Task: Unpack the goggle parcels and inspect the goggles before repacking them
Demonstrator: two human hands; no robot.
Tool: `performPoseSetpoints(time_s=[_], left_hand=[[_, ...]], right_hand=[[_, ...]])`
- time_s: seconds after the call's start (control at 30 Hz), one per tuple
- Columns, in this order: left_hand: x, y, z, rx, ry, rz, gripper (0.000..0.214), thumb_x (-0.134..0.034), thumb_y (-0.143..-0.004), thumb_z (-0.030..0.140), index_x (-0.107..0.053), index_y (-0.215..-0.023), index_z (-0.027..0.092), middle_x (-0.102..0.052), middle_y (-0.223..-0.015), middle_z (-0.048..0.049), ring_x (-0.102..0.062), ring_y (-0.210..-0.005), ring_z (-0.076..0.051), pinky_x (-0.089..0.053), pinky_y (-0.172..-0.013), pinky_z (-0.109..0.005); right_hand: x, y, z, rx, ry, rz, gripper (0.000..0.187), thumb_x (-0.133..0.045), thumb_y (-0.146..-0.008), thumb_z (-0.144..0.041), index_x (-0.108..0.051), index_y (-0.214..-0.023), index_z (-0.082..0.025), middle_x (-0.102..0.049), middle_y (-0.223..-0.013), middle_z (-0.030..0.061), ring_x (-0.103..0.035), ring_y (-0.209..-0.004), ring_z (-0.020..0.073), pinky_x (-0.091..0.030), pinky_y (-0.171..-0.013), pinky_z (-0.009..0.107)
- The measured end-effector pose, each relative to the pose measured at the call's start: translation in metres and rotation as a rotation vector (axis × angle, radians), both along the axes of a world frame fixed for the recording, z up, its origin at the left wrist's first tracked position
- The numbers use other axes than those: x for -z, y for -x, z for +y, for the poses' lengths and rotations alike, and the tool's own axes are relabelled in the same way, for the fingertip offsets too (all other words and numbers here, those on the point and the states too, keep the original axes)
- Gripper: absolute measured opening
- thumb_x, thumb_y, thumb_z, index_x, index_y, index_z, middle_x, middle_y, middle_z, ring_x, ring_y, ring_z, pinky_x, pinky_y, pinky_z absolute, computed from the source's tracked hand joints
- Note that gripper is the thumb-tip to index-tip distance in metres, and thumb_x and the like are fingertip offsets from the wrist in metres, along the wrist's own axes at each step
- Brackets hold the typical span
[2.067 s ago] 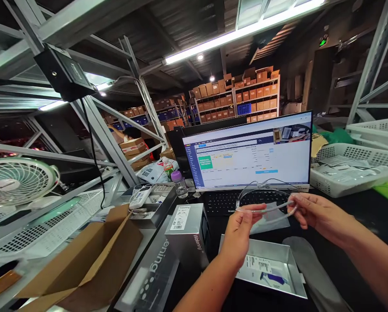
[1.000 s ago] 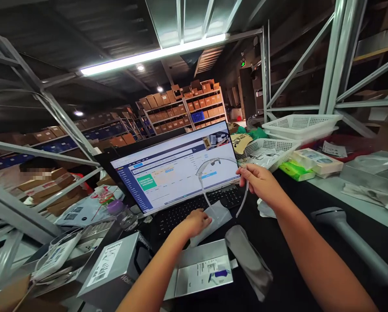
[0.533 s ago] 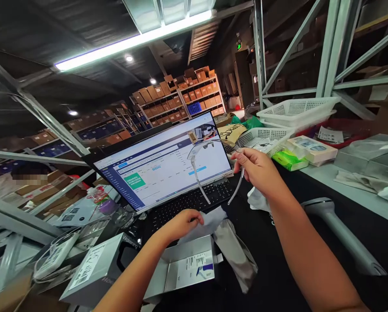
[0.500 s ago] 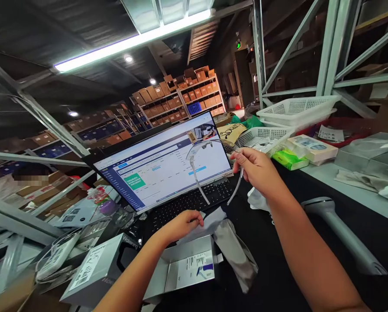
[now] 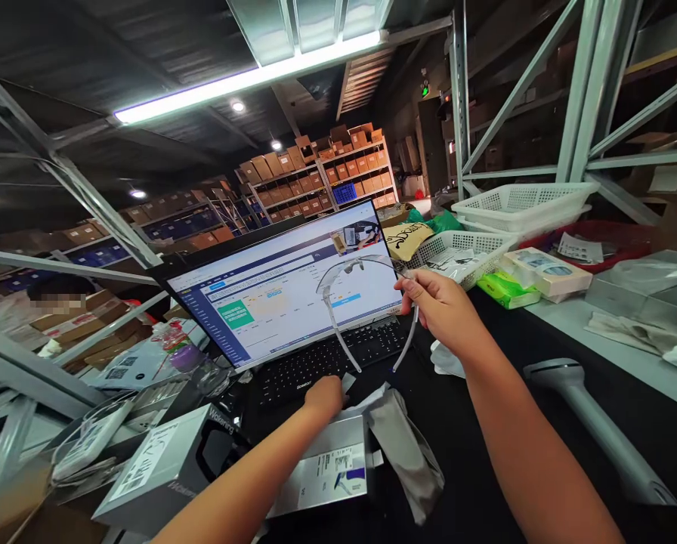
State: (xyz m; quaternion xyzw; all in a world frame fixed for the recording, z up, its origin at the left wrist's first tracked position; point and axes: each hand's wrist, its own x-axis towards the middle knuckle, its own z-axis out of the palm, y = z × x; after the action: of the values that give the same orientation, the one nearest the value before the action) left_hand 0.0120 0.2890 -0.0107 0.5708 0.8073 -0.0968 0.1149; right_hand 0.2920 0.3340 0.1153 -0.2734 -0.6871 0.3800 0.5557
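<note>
My right hand [image 5: 437,306] pinches a pair of clear-framed glasses [image 5: 341,332] by one side, holding them up in front of the laptop screen with both temples hanging downward. My left hand [image 5: 324,397] is closed low over the near edge of the laptop keyboard [image 5: 298,381]. A small greyish piece sticks out beside its fingers; what it is I cannot make out. Just below that hand lies an opened white box [image 5: 330,483] with a printed picture inside. A grey cloth pouch [image 5: 409,461] drapes beside the box, and white material is bunched at its far rim.
The laptop screen [image 5: 282,302] stands behind my hands. A barcode scanner [image 5: 593,431] lies at right. White baskets [image 5: 520,208], a green packet [image 5: 508,291] and a clear bin [image 5: 650,291] line the far right. A boxed "Wakening" carton [image 5: 157,468] sits at left.
My left hand has drawn back slightly and lower, its fingers now turned out of sight. The glasses have shifted a little left and down in my right hand. The view has tilted slightly.
</note>
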Motion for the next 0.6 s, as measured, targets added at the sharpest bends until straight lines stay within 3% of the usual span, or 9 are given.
performPoseSetpoints(time_s=[0.33, 0.6], left_hand=[[0.025, 0.020, 0.016, -0.011, 0.011, -0.080, 0.029, -0.063, -0.094, 0.037, -0.064, -0.111, 0.014, -0.066, -0.112, -0.0077, -0.065, -0.101, -0.021, -0.055, -0.090, -0.043], [0.023, 0.020, 0.019, 0.000, -0.007, -0.084, 0.028, -0.064, -0.093, 0.036, -0.064, -0.112, 0.015, -0.065, -0.116, -0.0082, -0.064, -0.106, -0.022, -0.054, -0.093, -0.045]], right_hand=[[-0.001, -0.002, 0.001, 0.003, 0.014, -0.015, 0.028, -0.050, -0.095, -0.044, -0.067, -0.090, -0.021, -0.066, -0.068, -0.0008, -0.048, -0.054, 0.0126, -0.033, -0.053, 0.025], [-0.002, -0.003, 0.000, 0.014, 0.012, -0.007, 0.028, -0.050, -0.094, -0.044, -0.067, -0.090, -0.021, -0.066, -0.067, -0.0004, -0.050, -0.055, 0.0138, -0.034, -0.053, 0.025]])
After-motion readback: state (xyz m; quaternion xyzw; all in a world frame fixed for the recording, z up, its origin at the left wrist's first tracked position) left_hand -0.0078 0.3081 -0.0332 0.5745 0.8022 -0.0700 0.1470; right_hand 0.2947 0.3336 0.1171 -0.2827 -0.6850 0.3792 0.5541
